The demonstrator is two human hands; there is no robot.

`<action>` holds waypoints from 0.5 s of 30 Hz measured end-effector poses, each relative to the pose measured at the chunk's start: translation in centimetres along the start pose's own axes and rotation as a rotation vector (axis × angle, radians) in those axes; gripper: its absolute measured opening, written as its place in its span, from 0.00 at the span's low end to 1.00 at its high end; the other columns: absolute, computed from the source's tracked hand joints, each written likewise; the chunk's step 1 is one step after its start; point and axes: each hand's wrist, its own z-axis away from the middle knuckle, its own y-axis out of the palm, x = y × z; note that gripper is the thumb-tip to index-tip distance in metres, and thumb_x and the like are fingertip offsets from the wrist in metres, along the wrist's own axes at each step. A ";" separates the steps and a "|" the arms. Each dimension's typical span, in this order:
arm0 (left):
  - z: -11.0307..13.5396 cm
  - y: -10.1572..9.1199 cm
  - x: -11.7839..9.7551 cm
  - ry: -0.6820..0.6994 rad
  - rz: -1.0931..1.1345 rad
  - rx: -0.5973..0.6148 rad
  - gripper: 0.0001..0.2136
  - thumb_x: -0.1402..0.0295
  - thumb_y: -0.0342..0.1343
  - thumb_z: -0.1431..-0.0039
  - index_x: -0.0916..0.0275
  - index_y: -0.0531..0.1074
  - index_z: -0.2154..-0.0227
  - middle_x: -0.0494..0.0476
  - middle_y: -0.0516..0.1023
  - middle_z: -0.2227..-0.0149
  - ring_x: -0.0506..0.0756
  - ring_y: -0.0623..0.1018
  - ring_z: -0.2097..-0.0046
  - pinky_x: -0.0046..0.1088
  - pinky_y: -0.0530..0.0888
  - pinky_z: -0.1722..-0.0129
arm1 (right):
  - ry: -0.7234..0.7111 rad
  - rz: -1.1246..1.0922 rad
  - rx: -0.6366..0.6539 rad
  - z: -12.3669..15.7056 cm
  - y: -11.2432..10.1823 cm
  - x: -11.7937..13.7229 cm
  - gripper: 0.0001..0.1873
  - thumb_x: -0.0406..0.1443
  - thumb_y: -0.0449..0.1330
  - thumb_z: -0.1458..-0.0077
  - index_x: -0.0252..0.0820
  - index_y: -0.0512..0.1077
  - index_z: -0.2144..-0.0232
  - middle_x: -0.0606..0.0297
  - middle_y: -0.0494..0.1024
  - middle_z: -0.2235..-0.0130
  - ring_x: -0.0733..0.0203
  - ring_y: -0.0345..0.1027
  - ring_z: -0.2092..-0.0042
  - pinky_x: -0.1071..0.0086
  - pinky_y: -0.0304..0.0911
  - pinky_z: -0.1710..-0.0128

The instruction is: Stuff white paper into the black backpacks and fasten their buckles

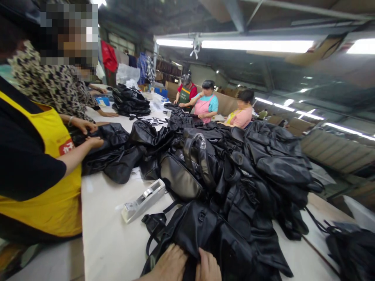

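Both together at the bottom of the view, my left grip (pixel 171 260) and right grip (pixel 208 267) are on the near black bag (pixel 218 232). The left lies back upward, its fingertips running in under a dark fold; the right is curled at the folded material just beside it. With the undersides hidden, I cannot tell whether either one is clamped on the bag or only pressing. The two are close but apart, a strip of black between them.

The bag lies slumped on the worktop (pixel 107 234), directly in front of me, and a strap with a buckle (pixel 154 221) trails off its left side. I judge the step in hand to be handling or checking that fold; what is under it I cannot see. The next move, as I read it, calls for one grip steadying the soft body while the other works along the fold, without dragging the strap.

Beyond the bag, to the left, a tape dispenser (pixel 143 201) sits on bare worktop. Past it rises a heap of black bags (pixel 187 175), running toward the far end. On my left, a co-worker in a yellow apron (pixel 63 195) has both hands at another black bag (pixel 115 134); farther off, more people sit or stand along the worktop.
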 end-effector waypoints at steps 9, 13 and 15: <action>0.4 -5.0 0.1 0.042 -0.184 -0.193 0.21 0.69 0.43 0.41 0.58 0.60 0.45 0.59 0.62 0.42 0.60 0.59 0.41 0.44 0.57 0.42 | 0.074 0.379 0.186 -0.4 -0.9 3.8 0.24 0.20 0.47 0.57 0.40 0.71 0.61 0.54 0.73 0.64 0.49 0.66 0.63 0.58 0.60 0.68; -1.3 -4.9 0.0 0.105 -0.142 0.169 0.24 0.66 0.49 0.46 0.59 0.60 0.44 0.61 0.58 0.40 0.61 0.55 0.38 0.50 0.49 0.40 | 0.143 0.399 0.195 -0.4 -1.8 5.3 0.25 0.19 0.45 0.58 0.37 0.71 0.61 0.51 0.74 0.63 0.50 0.67 0.65 0.59 0.60 0.69; -0.6 -4.2 0.5 0.096 -0.105 0.230 0.23 0.64 0.49 0.45 0.59 0.62 0.46 0.61 0.61 0.42 0.60 0.58 0.39 0.51 0.47 0.40 | 0.181 0.361 0.171 0.6 -1.6 5.9 0.24 0.19 0.45 0.58 0.38 0.72 0.62 0.50 0.74 0.61 0.49 0.68 0.64 0.59 0.60 0.70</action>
